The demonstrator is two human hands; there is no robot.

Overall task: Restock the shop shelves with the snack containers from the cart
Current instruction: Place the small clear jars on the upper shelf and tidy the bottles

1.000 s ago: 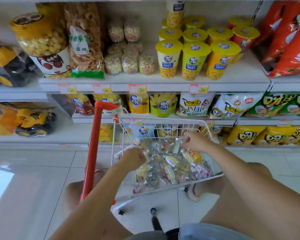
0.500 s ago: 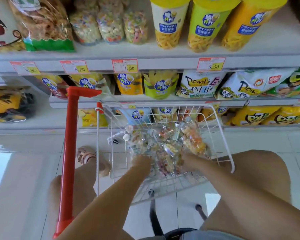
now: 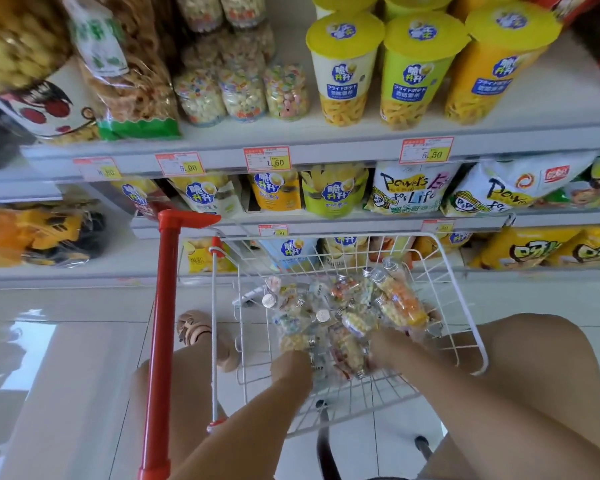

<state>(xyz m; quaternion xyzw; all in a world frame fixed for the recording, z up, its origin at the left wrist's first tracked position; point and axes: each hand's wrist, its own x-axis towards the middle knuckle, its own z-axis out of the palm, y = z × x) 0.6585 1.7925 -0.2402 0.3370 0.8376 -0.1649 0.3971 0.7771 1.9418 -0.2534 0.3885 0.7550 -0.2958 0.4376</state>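
Upper shelf (image 3: 541, 109), left end: a big jar (image 3: 32, 84) with a cartoon face stands beside a clear bag of fried rings (image 3: 125, 74); we cannot read their print.
Cart handle (image 3: 163, 341): red, upright, left of the white wire basket (image 3: 465, 306).
Price tags: on the shelf edge we read 5.00 (image 3: 181, 164), 1.60 (image 3: 267, 160) and 5.50 (image 3: 426, 152).
Left hand (image 3: 291, 368): down in the basket at the near edge of the pile, with its fingers buried. We cannot tell its grip.
Snack containers (image 3: 347, 317): small clear bottles with silver caps, filled with coloured puffs, are heaped in the basket. Similar jars (image 3: 243, 93) stand above the 1.60 tag.
Right hand (image 3: 392, 348): near the left and also pushed into the pile. Its fingers are hidden, so we cannot tell its grip.
Yellow-lidded cups (image 3: 343, 71): their blue labels are too blurred to read.
Snack bag (image 3: 409, 188): we read "Power's for Life"; it sits under the 5.50 tag.
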